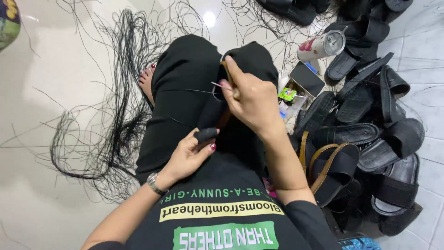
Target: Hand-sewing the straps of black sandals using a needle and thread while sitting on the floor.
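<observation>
Centrally: black sandal piece (210, 115) on lap. Left hand (187, 155), fingers pinching its lower end. Right hand (252, 99), fingers clenched on an awl (229, 76) at its upper edge. Black thread (115, 106) tangled on floor (41, 92), left. Sandal pile (365, 134) and tumbler (322, 46), right.

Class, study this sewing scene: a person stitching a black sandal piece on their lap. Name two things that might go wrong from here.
The right hand holds a thin metal needle close to the left hand, which pinches the black sandal piece; a slip might prick a finger. The loose black thread tangle on the white tiled floor lies by the bare foot and may snag or knot.
</observation>
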